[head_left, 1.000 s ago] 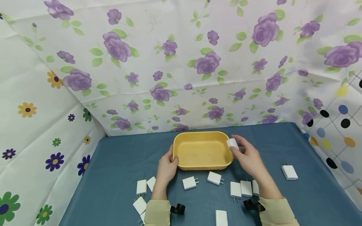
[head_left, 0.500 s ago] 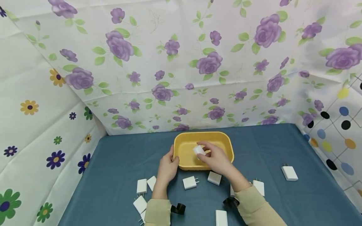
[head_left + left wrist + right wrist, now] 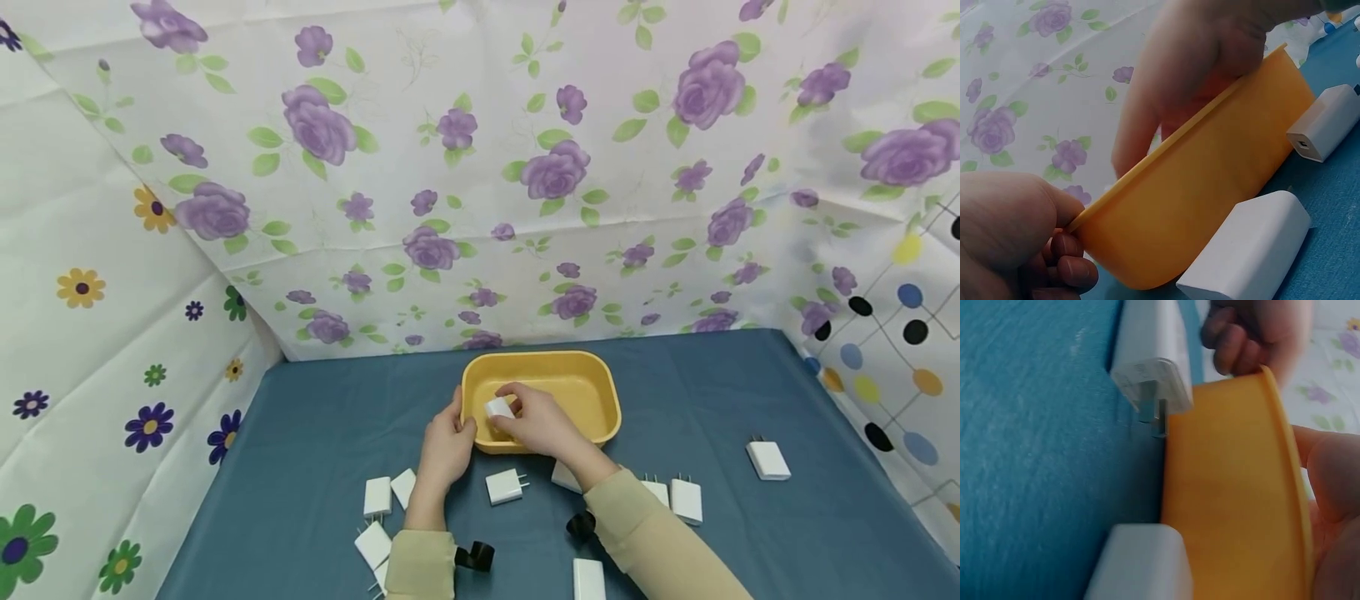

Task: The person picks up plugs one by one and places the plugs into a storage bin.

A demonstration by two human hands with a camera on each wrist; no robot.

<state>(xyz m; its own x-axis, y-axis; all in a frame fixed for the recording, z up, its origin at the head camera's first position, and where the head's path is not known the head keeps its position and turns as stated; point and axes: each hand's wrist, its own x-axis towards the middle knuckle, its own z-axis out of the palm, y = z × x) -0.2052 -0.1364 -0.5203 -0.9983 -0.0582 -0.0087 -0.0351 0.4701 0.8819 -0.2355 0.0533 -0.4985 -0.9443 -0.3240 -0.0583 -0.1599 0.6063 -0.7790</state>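
My left hand [image 3: 444,447] pinches the left side of a yellow plastic tray [image 3: 581,396], thumb at the rim, as the left wrist view also shows. Inside the tray's left part, my right hand [image 3: 538,423] holds a white charger plug [image 3: 498,407] between thumb and fingers. In both wrist views the tray wall mostly hides this plug. Just in front of the tray lie two more white chargers, one charger [image 3: 505,487] with its prongs pointing right and another charger [image 3: 566,476] partly covered by my right forearm.
Several white chargers lie on the blue cloth: a left group [image 3: 378,497], a right pair with one charger [image 3: 686,501] in full view, a lone charger [image 3: 767,459] far right, and a charger [image 3: 588,578] at the front. A floral curtain [image 3: 420,167] stands behind.
My right hand has carried the charger from the tray's right rim leftward and into the tray's left part. My left hand has stayed on the tray's left side.
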